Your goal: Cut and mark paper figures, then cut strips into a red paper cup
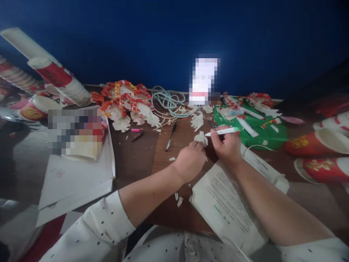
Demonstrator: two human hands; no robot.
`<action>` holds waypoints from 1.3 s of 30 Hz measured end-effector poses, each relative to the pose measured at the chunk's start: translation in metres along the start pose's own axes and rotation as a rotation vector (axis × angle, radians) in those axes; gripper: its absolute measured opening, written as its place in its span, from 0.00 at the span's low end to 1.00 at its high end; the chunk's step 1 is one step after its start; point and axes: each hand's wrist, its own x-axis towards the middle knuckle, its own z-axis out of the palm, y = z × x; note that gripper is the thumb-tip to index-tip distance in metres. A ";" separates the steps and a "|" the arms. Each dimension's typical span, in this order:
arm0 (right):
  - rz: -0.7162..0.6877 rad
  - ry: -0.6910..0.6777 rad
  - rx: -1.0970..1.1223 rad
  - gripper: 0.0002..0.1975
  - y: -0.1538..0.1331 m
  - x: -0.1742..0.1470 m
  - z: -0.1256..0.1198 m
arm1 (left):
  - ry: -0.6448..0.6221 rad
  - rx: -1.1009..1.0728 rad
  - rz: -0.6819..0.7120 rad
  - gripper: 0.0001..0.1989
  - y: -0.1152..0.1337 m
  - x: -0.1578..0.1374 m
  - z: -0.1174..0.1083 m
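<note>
My right hand [227,145] is closed around a white marker pen [222,131] with a green end. The pen's narrow white end points left, close to a small white paper cutout [201,137] on the table. My left hand [191,160] rests at the cutout's near edge, its fingers curled over it and partly hiding it. Left of the hands lies a black ballpoint pen [171,136]. Just beyond them is another white paper cutout [197,120] with a jagged outline. Under my right forearm sits a printed white paper bag or packet [226,200].
Red-and-white paper crafts [125,98] pile up at the back, beside a coiled pale-blue cord [169,100]. A lit phone [204,80] stands against the blue wall. Green sheets [272,136] lie at right, near red paper cups [308,142]. Stacked cups [60,78] lean at left, behind a white box [76,182].
</note>
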 end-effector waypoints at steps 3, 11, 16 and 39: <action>0.001 -0.004 0.000 0.13 0.000 0.000 0.000 | -0.008 -0.005 -0.001 0.12 0.000 0.000 0.000; 0.001 -0.017 0.006 0.13 -0.001 0.000 0.000 | -0.003 -0.002 0.003 0.12 0.000 0.000 0.001; 0.005 -0.024 0.009 0.13 -0.002 0.000 0.000 | -0.015 -0.009 0.002 0.11 0.000 0.000 0.000; 0.025 -0.028 -0.001 0.14 0.000 0.000 0.003 | 0.004 -0.005 0.015 0.11 0.000 -0.001 0.001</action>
